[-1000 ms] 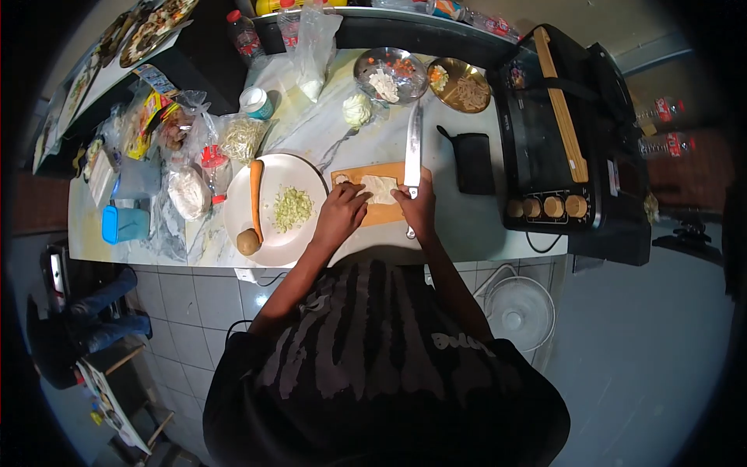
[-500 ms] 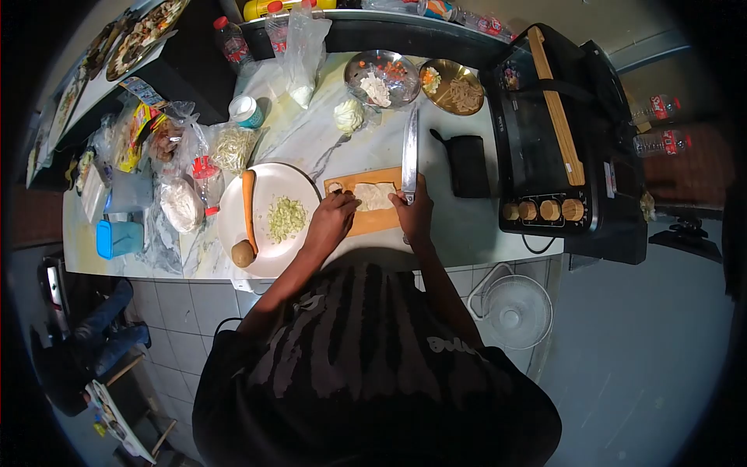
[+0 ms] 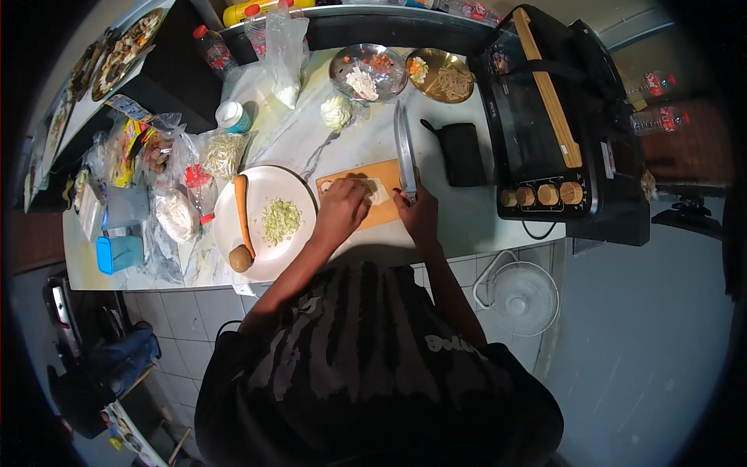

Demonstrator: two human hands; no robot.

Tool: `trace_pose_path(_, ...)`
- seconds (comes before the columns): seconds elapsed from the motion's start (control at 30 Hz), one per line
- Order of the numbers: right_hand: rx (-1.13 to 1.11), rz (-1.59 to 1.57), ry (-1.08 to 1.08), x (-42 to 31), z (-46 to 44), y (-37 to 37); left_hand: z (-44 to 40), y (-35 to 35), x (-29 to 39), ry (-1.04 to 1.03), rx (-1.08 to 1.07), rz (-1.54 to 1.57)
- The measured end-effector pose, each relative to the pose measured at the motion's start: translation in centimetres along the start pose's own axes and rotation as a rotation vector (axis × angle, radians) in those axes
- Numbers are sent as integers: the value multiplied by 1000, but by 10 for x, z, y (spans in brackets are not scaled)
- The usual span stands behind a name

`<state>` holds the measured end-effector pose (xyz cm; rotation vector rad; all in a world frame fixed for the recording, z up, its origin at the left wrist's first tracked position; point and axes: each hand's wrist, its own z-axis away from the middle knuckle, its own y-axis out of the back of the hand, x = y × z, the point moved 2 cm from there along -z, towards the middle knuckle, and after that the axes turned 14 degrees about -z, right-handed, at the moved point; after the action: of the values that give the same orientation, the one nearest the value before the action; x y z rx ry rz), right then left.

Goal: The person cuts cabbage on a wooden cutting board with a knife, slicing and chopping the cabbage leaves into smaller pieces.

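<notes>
A wooden cutting board (image 3: 383,217) lies on the marble-patterned counter. On it is a pale, flat slab of food (image 3: 378,191), whose kind I cannot make out. My left hand (image 3: 342,208) reaches over the slab with bent fingers pressed on it, hiding its left part. A small brown-and-white piece (image 3: 325,185) shows at the board's left end. At the board's right edge, my right hand (image 3: 420,216) is closed around a large knife (image 3: 403,144), its blade pointing away from me. Left of the board, a white plate (image 3: 289,253) holds a carrot (image 3: 241,210), chopped pale-green pieces (image 3: 282,221) and a round brown item (image 3: 240,258).
Beyond the board are a cabbage piece (image 3: 336,113), a metal bowl (image 3: 340,87) and a gold-coloured bowl (image 3: 441,94). A black pouch (image 3: 464,156) and a black oven (image 3: 529,132) stand right. Bags, bottles and a blue-lidded container (image 3: 120,254) crowd the left.
My left hand has shifted across the slab and now covers more of it. The knife stays in my right hand, its blade tilted slightly more to the left. The camera view has shifted slightly.
</notes>
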<state>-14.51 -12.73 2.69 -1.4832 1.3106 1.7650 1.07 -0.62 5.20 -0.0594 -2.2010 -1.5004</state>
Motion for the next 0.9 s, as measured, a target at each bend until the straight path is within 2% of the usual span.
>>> trace_pose_path(0.07, -21, 56, 64, 3, 8, 12, -8, -16, 1, -222, -6, 60)
trace_pose_path(0.1, -15, 55, 62, -1, 12, 18, -8, -27, 0, -251, 31, 18)
trace_pose_path(0.17, -237, 38, -300, -6, 26, 27, -4, -42, -3, -256, 39, 34)
trace_pose_path(0.2, -227, 36, -304, -3, 36, 30, -4, -46, -3, -256, 49, 48)
trace_pose_path(0.27, -233, 7, -40, 1, 58, 32, -3, -47, -5, -257, 55, 54)
trace_pose_path(0.37, -330, 48, -111, -20, 75, 36, -2, -45, -3, -236, 73, 83)
trace_pose_path(0.47, -291, 9, -47, -11, 88, 33, -4, -40, -2, -196, 81, 124)
trace_pose_path(0.67, -309, -4, -116, 1, 98, 33, -2, -41, -2, -191, 97, 140)
trace_pose_path(0.9, -315, 27, -69, 1, 95, 38, -3, -41, -4, -188, 63, 140)
